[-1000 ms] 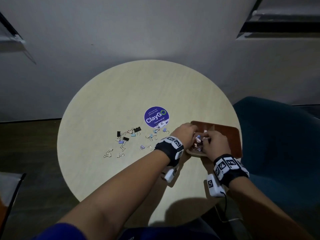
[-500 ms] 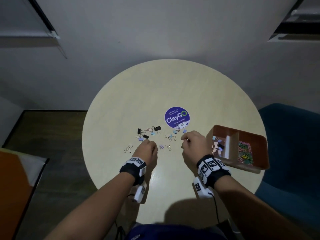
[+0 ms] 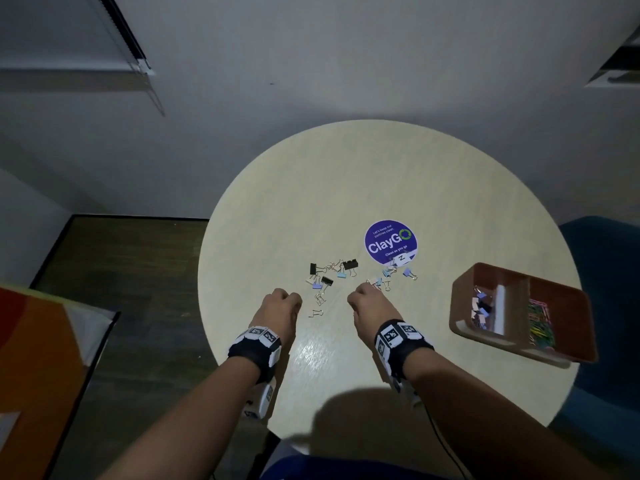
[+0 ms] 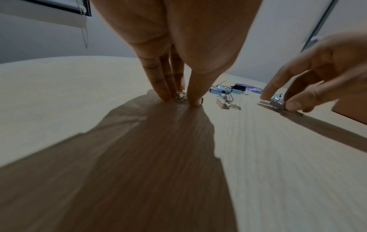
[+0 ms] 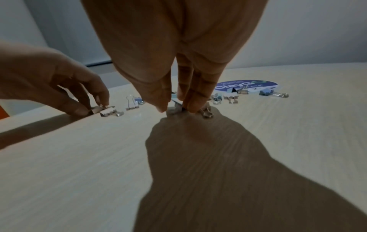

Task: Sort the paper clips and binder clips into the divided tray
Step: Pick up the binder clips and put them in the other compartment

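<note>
Round pale desk (image 3: 346, 188) under dim light: back from the divided tray (image 3: 464, 289) at its right edge, my left hand (image 3: 278, 311) and right hand (image 3: 372, 308) each pinch another binder clip (image 4: 180, 96) from the remaining scatter.

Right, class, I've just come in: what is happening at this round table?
A person is sorting clips into a brown divided tray at the table's right edge. The left hand pinches a small binder clip on the table, and the right hand pinches another clip. More binder clips lie loose near the purple sticker. The tray already holds binder clips in one compartment and coloured paper clips in another.
</note>
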